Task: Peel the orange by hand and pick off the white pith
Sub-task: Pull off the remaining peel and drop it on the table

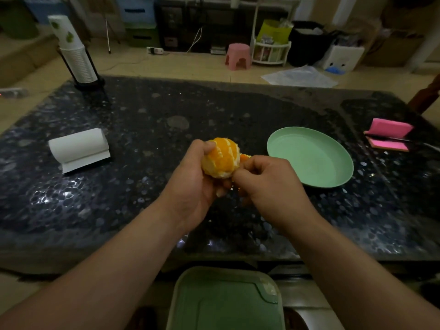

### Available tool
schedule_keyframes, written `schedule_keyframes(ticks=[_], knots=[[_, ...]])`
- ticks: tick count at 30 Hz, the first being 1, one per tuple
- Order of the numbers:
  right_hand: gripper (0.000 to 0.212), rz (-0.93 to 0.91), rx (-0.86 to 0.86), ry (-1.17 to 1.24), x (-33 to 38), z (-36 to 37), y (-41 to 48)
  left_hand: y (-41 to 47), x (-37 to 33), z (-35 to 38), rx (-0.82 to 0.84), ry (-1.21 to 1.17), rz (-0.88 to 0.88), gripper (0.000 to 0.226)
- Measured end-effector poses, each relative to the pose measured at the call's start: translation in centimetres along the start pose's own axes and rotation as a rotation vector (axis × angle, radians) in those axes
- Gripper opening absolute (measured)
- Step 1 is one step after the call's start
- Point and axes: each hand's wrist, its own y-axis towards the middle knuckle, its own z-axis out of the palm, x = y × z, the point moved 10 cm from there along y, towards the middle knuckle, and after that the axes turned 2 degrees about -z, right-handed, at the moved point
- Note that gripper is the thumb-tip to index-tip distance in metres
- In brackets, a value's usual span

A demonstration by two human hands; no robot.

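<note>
Your left hand cups the orange in a closed grip, thumb tip pressed on its upper left side and fingers curled beneath it. Your right hand pinches narrowly at the fruit's lower right edge, where a scrap of orange peel sticks out behind the knuckles. The orange is almost wholly peeled: glossy segments show, divided by pale lines of pith, with a whiter patch at the bottom. You hold it in the air above the surface, a dark, speckled, polished stone slab.

Just right of your hands lies a round, shallow, mint-green plate. Further right sits a pink sponge-like block. To the left lies a white paper roll, partly unrolled, and at the far left corner stands a stack of white ribbed cups in a black holder. A green lidded bin sits below the near edge. Beyond, a pink stool stands on the tiled floor. No writing is legible.
</note>
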Motion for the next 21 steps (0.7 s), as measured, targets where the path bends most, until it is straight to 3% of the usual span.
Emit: schedule_keyframes(ticks=[8,11,13,16,21], knots=[[0.018,-0.010,0.051,0.172,0.2,0.4,-0.3,-0.5,-0.1,0.7,0.069,-0.114,-0.049,0.043],[0.019,-0.014,0.026,0.212,-0.1,-0.2,-0.2,-0.7,-0.4,1.0,0.101,-0.015,-0.024,0.050],[0.017,-0.020,0.015,0.211,-0.1,-0.6,-0.2,-0.9,-0.6,0.6,0.038,0.081,0.012,0.061],[0.017,-0.021,0.032,0.226,0.0,-0.6,-0.1,-1.0,-0.6,0.3,-0.009,0.106,0.039,0.053],[0.017,-0.003,0.067,0.290,-0.3,-0.2,0.2,-0.8,-0.5,0.6,0.060,0.052,0.024,0.045]])
